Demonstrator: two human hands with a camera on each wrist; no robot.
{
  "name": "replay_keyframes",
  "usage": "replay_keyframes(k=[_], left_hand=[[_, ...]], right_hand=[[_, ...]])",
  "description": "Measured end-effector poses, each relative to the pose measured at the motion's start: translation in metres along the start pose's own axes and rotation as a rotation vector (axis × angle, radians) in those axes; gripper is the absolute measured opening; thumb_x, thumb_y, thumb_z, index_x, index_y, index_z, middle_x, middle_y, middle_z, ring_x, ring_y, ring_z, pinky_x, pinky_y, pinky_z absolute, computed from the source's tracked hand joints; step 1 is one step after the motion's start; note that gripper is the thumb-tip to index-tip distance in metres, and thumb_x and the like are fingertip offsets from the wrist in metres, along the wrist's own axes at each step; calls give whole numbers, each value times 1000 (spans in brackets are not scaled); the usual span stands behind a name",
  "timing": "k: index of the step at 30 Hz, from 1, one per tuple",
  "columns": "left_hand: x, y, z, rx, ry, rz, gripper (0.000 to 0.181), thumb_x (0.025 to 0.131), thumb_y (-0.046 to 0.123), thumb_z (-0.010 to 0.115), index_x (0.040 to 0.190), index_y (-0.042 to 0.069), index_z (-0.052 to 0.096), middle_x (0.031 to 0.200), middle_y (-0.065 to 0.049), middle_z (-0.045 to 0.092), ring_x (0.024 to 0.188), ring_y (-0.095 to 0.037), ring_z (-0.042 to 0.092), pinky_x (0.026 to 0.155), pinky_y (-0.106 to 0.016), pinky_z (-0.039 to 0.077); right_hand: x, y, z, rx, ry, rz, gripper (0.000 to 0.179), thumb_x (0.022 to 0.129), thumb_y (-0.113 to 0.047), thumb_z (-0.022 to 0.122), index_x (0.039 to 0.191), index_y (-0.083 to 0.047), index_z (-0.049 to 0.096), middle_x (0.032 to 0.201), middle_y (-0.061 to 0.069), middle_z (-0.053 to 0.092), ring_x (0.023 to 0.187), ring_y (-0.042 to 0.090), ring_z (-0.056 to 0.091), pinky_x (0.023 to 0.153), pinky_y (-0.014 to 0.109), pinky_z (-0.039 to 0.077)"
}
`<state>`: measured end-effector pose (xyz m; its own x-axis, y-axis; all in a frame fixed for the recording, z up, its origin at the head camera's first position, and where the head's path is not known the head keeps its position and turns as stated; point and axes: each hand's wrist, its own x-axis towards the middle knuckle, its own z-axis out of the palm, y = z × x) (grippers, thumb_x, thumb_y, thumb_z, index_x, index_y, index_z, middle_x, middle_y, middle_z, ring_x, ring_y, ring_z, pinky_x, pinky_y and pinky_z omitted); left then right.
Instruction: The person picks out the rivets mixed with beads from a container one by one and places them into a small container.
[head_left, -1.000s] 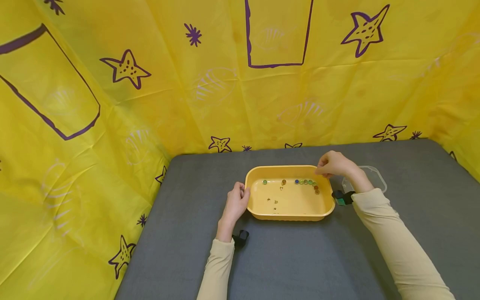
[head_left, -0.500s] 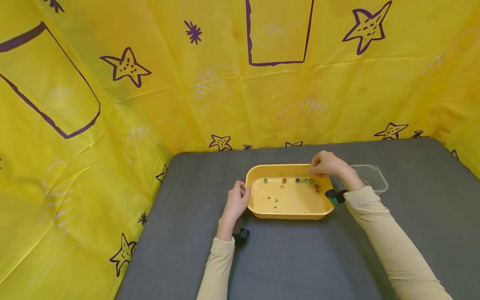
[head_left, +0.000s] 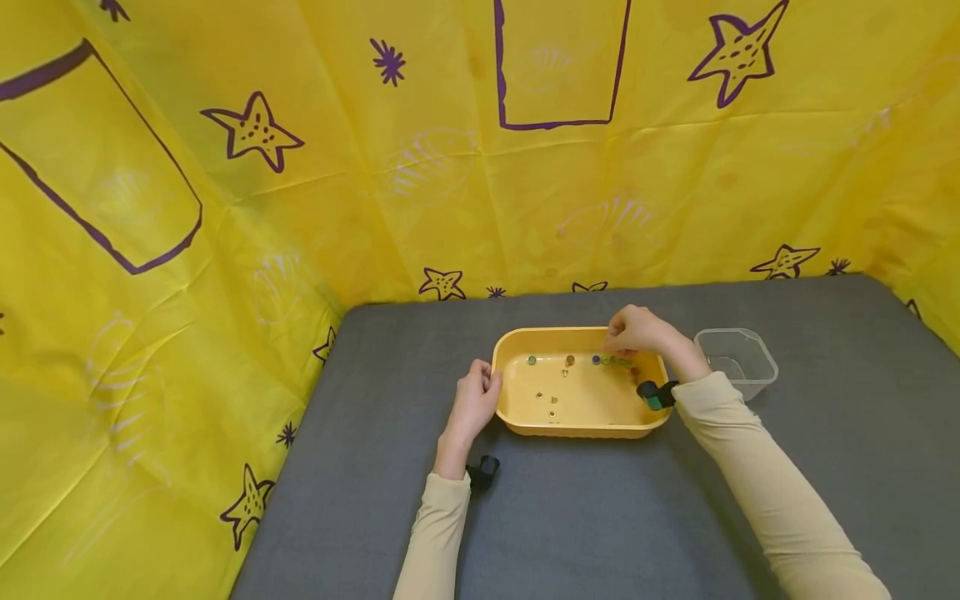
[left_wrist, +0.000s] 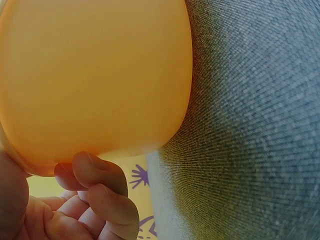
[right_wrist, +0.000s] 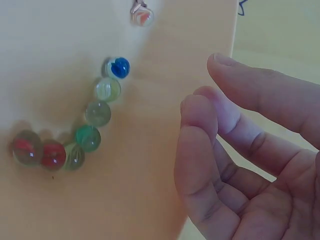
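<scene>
A shallow yellow plastic tub [head_left: 577, 429] stands on the grey cloth surface. My left hand [head_left: 476, 396] grips its left rim, the thumb at the edge and curled fingers against the outer wall, as the left wrist view shows. Above the tub's far right part is my right hand [head_left: 637, 332], thumb apart from the bent fingers [right_wrist: 195, 160], with nothing between them. Near it, a curved row of glass marbles lies along the tub floor, a blue marble [right_wrist: 120, 67] at one end and a red marble [right_wrist: 53, 154] near the other. A green marble [head_left: 532, 360] and a brown marble [head_left: 570, 360] lie further left.
Several small gold-coloured metal pieces [head_left: 553, 400] are scattered on the tub floor. A clear plastic container [head_left: 757, 385] stands right of the tub, behind the right forearm. A yellow patterned cloth [head_left: 525, 208] hangs behind and at the sides.
My right hand has moved left along the tub's far rim, now over part of the marble row. More of the clear container shows. The left hand keeps its hold on the tub.
</scene>
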<state>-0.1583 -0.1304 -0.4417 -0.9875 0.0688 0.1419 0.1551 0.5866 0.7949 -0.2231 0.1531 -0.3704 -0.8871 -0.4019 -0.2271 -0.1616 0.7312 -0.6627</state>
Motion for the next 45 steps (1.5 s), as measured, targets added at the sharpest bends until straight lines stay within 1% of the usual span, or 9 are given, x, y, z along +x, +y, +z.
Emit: replay_keyframes(k=[7, 11, 17, 24, 28, 32, 36, 40, 45], left_hand=[[1, 0, -1, -7, -2, -14, 16, 93, 14, 52, 98, -1, 50, 62, -3, 45, 50, -13, 41, 47, -24, 36], [1, 0, 0, -6, -3, -17, 16, 93, 14, 52, 98, -1, 50, 62, -2, 44, 50, -13, 41, 47, -23, 35], [0, -1, -1, -5, 3, 7, 16, 93, 14, 52, 97, -1, 49, 61, -3, 45, 51, -12, 41, 47, -24, 36], [0, 1, -1, -6, -11, -20, 16, 94, 16, 52, 98, 0, 49, 62, -2, 45, 51, -12, 41, 47, -23, 35], [0, 1, -1, -3, -18, -31, 17, 94, 15, 51, 98, 0, 49, 62, -2, 45, 51, -12, 41, 48, -23, 35], [0, 2, -2, -4, -18, -28, 16, 94, 15, 51, 98, 0, 49, 62, -2, 45, 51, -12, 41, 48, -22, 35], [-1, 2, -2, -1, -11, -2, 16, 93, 14, 52, 97, -1, 49, 62, -2, 45, 51, -12, 42, 48, -23, 36], [-1, 2, -2, 5, -11, -2, 16, 93, 15, 52, 97, 0, 49, 62, -2, 46, 52, -12, 42, 49, -23, 37], [-1, 2, -3, 4, -12, -3, 16, 93, 15, 52, 97, 0, 49, 63, -2, 47, 52, -12, 43, 49, -23, 37]], right_hand=[[5, -1, 6, 14, -11, 37, 16, 82, -9, 65, 72, 3, 59, 64, 14, 59, 59, 25, 53, 58, 32, 42], [6, -2, 10, 13, -14, 28, 15, 81, -8, 66, 72, 2, 59, 66, 15, 60, 61, 27, 55, 58, 33, 43], [9, -3, 14, 11, -10, 8, 13, 82, -8, 66, 73, 1, 61, 67, 15, 61, 60, 28, 57, 58, 34, 44], [10, -6, 19, 26, -17, 2, 11, 82, -8, 66, 78, 2, 64, 71, 17, 62, 64, 33, 59, 63, 40, 49], [11, -9, 22, 33, -20, -10, 10, 82, -7, 66, 77, 1, 65, 71, 18, 63, 63, 32, 60, 63, 42, 50], [13, -12, 26, 27, -23, -24, 9, 81, -7, 66, 76, 1, 64, 70, 17, 62, 60, 29, 58, 61, 40, 49], [16, -13, 29, 6, -30, -31, 10, 81, -7, 66, 76, 1, 64, 68, 14, 61, 59, 25, 56, 58, 34, 47], [19, -15, 32, 2, -34, -29, 10, 81, -7, 65, 75, 2, 64, 65, 11, 60, 58, 21, 54, 54, 27, 43], [21, -17, 35, 4, -40, -20, 10, 80, -5, 65, 74, 3, 63, 64, 10, 59, 58, 20, 54, 54, 26, 43]])
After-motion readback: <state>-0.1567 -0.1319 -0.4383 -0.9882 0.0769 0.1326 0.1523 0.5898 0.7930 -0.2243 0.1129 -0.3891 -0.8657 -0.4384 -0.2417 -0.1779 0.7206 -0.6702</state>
